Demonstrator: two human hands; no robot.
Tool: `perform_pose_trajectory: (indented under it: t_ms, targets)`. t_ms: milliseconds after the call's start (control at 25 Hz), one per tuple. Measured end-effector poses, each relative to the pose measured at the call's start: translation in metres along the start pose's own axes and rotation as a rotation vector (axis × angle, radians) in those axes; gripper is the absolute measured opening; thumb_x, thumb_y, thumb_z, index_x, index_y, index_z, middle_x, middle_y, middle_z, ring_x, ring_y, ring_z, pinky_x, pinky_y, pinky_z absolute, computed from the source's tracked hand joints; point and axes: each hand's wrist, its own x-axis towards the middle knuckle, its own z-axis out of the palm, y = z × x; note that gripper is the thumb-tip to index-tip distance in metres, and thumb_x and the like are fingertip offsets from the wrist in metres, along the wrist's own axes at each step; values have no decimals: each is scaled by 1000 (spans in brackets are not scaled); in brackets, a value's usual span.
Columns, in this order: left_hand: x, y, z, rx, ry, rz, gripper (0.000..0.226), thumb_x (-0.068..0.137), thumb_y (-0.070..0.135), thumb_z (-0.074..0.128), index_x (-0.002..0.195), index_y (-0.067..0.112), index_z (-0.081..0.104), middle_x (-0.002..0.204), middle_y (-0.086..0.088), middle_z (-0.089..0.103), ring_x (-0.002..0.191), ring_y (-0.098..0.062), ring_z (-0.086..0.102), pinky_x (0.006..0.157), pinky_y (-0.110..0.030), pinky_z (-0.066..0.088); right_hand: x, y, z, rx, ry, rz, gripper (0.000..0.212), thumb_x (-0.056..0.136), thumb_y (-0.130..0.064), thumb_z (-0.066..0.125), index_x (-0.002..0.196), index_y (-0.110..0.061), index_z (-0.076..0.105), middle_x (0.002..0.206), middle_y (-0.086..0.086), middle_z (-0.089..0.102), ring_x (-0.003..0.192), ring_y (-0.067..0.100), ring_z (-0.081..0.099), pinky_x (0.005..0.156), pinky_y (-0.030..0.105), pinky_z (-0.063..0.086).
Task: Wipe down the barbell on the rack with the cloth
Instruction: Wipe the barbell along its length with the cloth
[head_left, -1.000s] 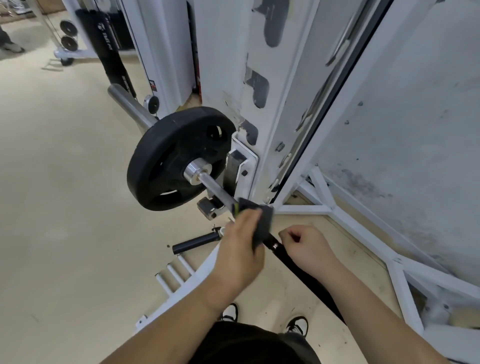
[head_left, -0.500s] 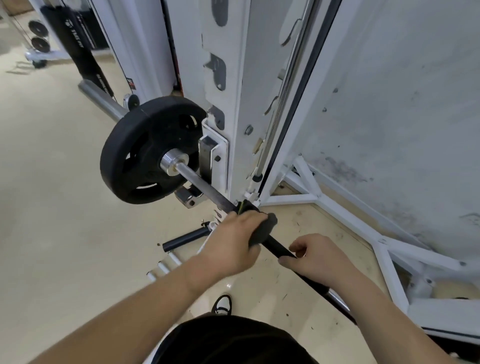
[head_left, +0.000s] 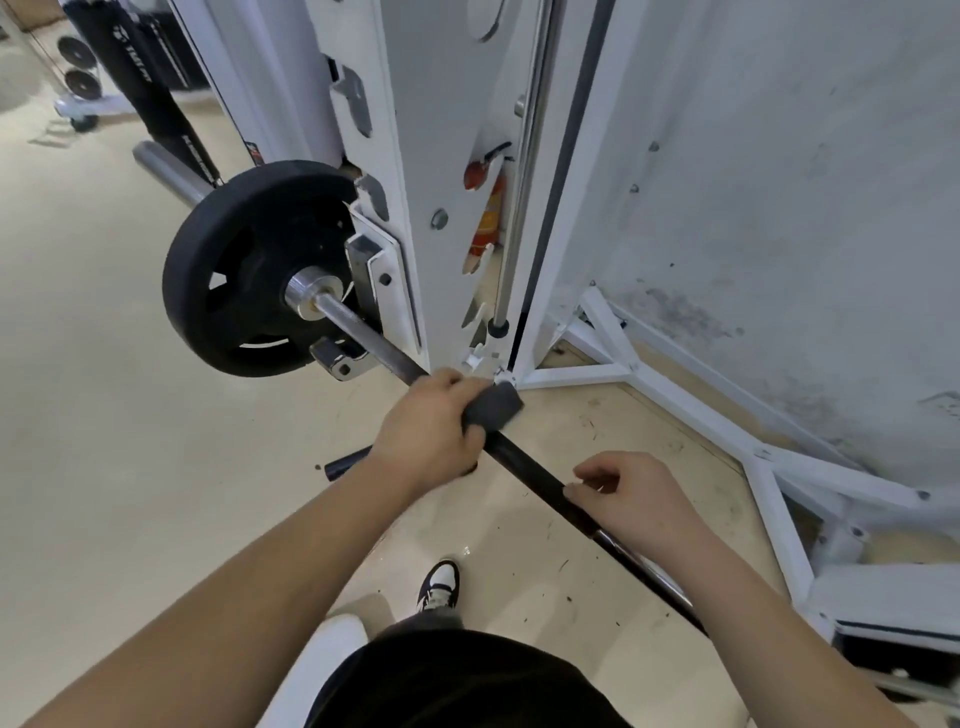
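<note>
Your right hand (head_left: 636, 501) is curled loosely over the dark steel barbell shaft (head_left: 530, 470), steadying it. Further up, your left hand (head_left: 434, 431) is wrapped tight around the soft grey cloth (head_left: 496, 406) on the bar, near the white steel rack upright (head_left: 415, 171). The bar looks rigid and heavy with the black rubber plate (head_left: 249, 270) on, so it shouldn't budge; squeeze the floppy cloth all round.

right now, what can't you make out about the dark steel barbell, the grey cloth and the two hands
- Head view: the dark steel barbell runs behind the right hand and forearm, so its near end is hidden.
- The grey cloth is mostly covered by the left hand; its full size and how far it wraps the bar are unclear.
- The bar's far sleeve beyond the black round weight plate is cut short by dark equipment.
- White rack upright: top cut off by the frame's edge.
</note>
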Motion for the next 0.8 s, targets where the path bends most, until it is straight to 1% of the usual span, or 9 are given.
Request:
perform_pose_trajectory:
  t_ms: [80, 200, 280, 440, 480, 560, 640, 720, 800]
  targets:
    - [-5, 16, 14, 66, 94, -102, 49, 75, 23, 53, 123, 26, 67, 106, -3, 65, 93, -30, 58, 84, -40, 53, -8, 11, -6, 83, 59, 13, 10, 90, -26, 74, 82, -23, 79, 84, -13, 76, 84, 5, 69, 71, 19, 50]
    - [-42, 69, 43, 21, -49, 187, 54, 74, 22, 51, 126, 27, 66, 106, 2, 67, 92, -24, 58, 88, -33, 46, -17, 25, -11, 101, 94, 28, 17, 94, -22, 69, 80, -23, 79, 80, -9, 76, 81, 8, 70, 70, 23, 53]
    - [-43, 72, 39, -37, -165, 265, 54, 77, 21, 52, 129, 29, 64, 105, 3, 66, 94, -20, 58, 90, -33, 48, -22, 34, -15, 92, 83, 20, 19, 96, -20, 65, 82, -23, 78, 82, -7, 76, 81, 11, 70, 75, 28, 55]
    - [-32, 79, 46, -36, 5, 7, 42, 76, 22, 54, 115, 29, 68, 98, 4, 67, 93, -24, 57, 85, -41, 52, -29, 45, -20, 110, 113, 15, 20, 96, -19, 62, 85, -21, 78, 82, -8, 75, 81, 12, 69, 77, 33, 56]
    - [-44, 95, 57, -21, -1, 47, 44, 76, 22, 54, 118, 29, 68, 100, 5, 69, 93, -24, 58, 86, -40, 51, -30, 46, -17, 99, 120, 23, 21, 96, -18, 61, 82, -18, 77, 77, -4, 74, 77, 18, 67, 73, 36, 55]
    - [-69, 125, 74, -92, -120, 234, 50, 76, 22, 52, 123, 29, 66, 99, 4, 68, 90, -23, 58, 85, -38, 49, -32, 48, -16, 92, 135, 49, 20, 91, -11, 58, 79, -15, 73, 71, -2, 69, 70, 22, 63, 66, 37, 50]
    - [-64, 116, 66, -110, -178, 320, 56, 76, 22, 50, 129, 32, 63, 102, 4, 66, 92, -22, 59, 87, -39, 50, -34, 52, -23, 92, 158, 44, 23, 93, -11, 56, 86, -21, 75, 81, -7, 72, 80, 16, 66, 71, 34, 52]
    - [-46, 85, 55, -103, -67, 187, 58, 76, 18, 55, 132, 31, 62, 111, 3, 68, 101, -23, 59, 93, -43, 50, -38, 53, -32, 105, 168, 19, 22, 98, -16, 57, 88, -21, 75, 84, -6, 73, 83, 15, 66, 71, 28, 51]
    - [-49, 71, 53, -100, 131, -92, 61, 78, 14, 59, 138, 27, 58, 127, -1, 65, 110, -27, 54, 101, -45, 47, -38, 49, -34, 132, 168, 6, 24, 98, -17, 57, 80, -16, 74, 76, -1, 70, 75, 19, 64, 67, 26, 49]
